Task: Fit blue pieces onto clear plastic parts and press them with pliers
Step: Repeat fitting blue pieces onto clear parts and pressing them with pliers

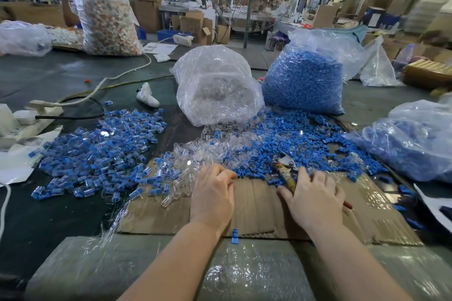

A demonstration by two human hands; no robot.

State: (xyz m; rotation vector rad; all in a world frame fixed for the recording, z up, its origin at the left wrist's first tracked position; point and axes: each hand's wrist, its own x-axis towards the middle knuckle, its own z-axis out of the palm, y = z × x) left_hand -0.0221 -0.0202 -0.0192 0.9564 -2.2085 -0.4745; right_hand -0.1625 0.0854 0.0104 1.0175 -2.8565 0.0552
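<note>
**Grinding through the pile, still a long way to go**

Looking at the bench right now, the pliers [285, 170] are lying on the cardboard sheet [256, 205] at the edge of the loose blue pieces [293, 139], jaws pointing away from the person. The right hand [315, 199] is resting over the handles, fingers spread and only lightly curved. I can't tell if it's actually got a grip on them or is just laying on top. The left hand [212, 193] is at the near edge of the loose clear plastic parts [208, 149], fingers curled in, but whatever they're pinching (if anything) is hidden behind the knuckles.

Progress-wise: there's a decent heap of finished pieces [97, 149] off to the left, clear shells with blue inside, so a good batch looks done. But honestly that's a dent at most. The clear parts bag [217, 85] is lying open on its side and still looks well filled, and the blue pieces bag [305, 80] next to it is standing tall and full. There's another bag of blue stuff [415, 146] on the right too (no idea if that's finished ones or raw stock, too blurry through the plastic).

One stray blue piece [234, 236] sits at the near edge of the cardboard between the wrists. My guess is we're between parts, about to pick up the next pair.
</note>
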